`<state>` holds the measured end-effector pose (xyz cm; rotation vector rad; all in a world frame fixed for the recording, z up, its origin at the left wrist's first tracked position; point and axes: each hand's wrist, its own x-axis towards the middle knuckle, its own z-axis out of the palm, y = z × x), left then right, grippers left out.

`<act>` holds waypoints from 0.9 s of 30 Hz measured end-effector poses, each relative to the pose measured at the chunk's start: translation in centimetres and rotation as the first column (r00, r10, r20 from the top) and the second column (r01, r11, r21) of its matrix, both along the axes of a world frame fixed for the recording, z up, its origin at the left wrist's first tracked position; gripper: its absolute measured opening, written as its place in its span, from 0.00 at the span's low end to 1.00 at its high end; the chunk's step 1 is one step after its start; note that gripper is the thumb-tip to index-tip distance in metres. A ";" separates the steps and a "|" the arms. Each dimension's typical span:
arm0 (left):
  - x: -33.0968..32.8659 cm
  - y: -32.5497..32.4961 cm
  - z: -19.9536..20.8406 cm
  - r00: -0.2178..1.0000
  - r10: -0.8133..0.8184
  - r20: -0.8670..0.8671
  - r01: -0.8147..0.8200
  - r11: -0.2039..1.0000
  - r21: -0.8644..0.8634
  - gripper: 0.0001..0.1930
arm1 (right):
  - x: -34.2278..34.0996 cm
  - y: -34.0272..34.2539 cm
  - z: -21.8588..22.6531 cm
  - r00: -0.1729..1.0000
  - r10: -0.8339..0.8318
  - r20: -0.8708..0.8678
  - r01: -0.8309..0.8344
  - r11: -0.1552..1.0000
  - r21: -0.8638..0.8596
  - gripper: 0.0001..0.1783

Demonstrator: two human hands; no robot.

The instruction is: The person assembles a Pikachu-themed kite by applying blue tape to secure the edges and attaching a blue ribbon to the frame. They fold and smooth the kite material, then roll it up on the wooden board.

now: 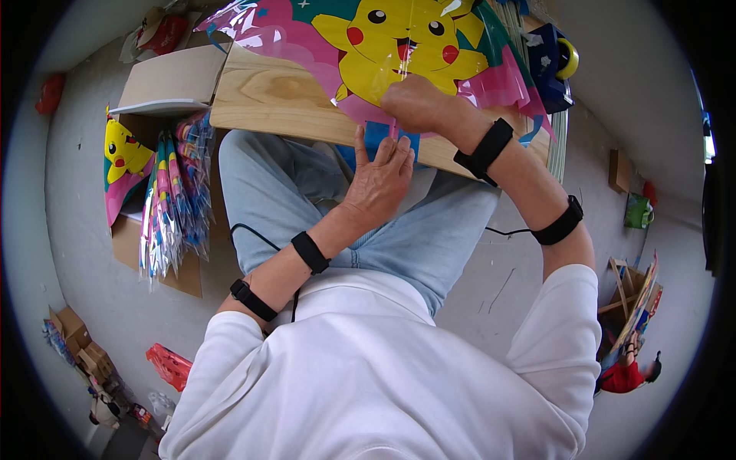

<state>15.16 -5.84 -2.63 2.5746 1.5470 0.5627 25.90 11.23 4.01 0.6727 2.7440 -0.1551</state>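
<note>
A shiny plastic kite (364, 57), pink and green with a big yellow cartoon figure, lies spread over the wooden table (268, 88). Near the table's front edge, my left hand (379, 176) rests with its fingers stretched out. Its fingertips touch the blue lower part (376, 136) of the kite and a thin pink strip there. My right hand (418, 105) is closed just beyond, over the kite's lower middle. Whatever its fingers grip is hidden; a clear, glossy piece of film shows beside the knuckles.
An open cardboard box (180, 276) at left holds several bagged, rolled kites (172, 192) and one yellow kite piece (125, 149). A dark blue box (546, 65) with a yellow tape roll (567, 59) stands at the table's right. Another person (625, 376) is far off at right.
</note>
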 end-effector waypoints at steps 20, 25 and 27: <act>-0.1 0.1 0.6 0.999 -0.037 -0.034 0.036 0.999 -0.031 0.29 | 4.1 -2.7 -4.0 0.622 -0.700 -0.350 0.649 0.712 -0.269 0.10; -0.3 0.1 0.2 0.998 -0.033 -0.055 0.033 0.999 -0.015 0.30 | 3.4 -3.1 -4.0 0.489 -0.750 -0.445 0.716 0.636 -0.287 0.10; 0.0 0.1 0.5 0.997 -0.045 -0.060 0.044 0.999 -0.015 0.29 | 4.0 -4.2 -5.5 0.511 -0.753 -0.415 0.697 0.645 -0.312 0.11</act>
